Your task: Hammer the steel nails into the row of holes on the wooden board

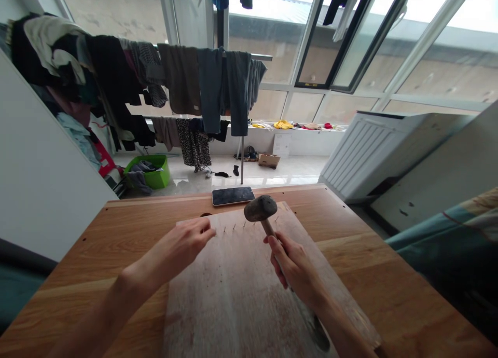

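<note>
A pale, worn wooden board lies flat on the wooden table, with a row of thin nails standing upright near its far edge. At the left end of that row, my left hand is closed in a pinch on what looks like another nail, mostly hidden by the fingertips. My right hand grips the handle of a mallet. Its dark, rounded head is raised above the board and blocks part of the nail row. The lower handle runs beneath my right forearm.
A phone lies beyond the board on the wooden table. A small dark round thing is partly hidden behind my left hand. Past the table stand a loaded clothes rack, a green basket and a white ridged cabinet.
</note>
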`<state>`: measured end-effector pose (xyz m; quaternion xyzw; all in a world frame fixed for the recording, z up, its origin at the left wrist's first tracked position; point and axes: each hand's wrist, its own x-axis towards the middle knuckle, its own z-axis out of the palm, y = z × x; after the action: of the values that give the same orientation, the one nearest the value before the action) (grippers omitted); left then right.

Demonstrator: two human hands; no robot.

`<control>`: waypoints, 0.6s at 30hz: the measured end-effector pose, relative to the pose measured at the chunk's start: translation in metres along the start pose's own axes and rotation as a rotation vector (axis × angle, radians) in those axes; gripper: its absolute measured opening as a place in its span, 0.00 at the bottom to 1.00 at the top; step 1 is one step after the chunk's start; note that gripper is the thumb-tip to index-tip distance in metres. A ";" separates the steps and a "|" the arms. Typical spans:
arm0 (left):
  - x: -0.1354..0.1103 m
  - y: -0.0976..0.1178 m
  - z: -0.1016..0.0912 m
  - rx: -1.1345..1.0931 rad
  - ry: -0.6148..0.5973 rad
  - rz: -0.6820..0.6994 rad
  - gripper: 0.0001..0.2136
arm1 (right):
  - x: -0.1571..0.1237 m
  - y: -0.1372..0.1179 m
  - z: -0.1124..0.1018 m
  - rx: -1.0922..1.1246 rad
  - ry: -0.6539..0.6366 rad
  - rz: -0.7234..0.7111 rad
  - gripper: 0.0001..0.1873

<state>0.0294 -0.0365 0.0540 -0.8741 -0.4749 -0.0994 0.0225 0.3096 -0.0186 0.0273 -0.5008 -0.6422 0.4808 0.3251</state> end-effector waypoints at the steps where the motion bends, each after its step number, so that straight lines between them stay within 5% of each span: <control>1: -0.001 -0.008 0.000 0.007 -0.006 -0.026 0.13 | 0.000 0.001 0.000 0.003 0.001 0.001 0.25; 12: -0.003 -0.022 0.012 0.056 -0.093 -0.084 0.14 | -0.001 0.003 0.002 -0.005 -0.021 0.008 0.24; 18: -0.004 -0.027 0.026 -0.109 0.052 -0.076 0.13 | -0.001 0.004 0.002 0.015 -0.031 0.019 0.23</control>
<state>0.0092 -0.0213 0.0264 -0.8525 -0.5008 -0.1489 -0.0166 0.3091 -0.0202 0.0227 -0.4969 -0.6387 0.4964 0.3144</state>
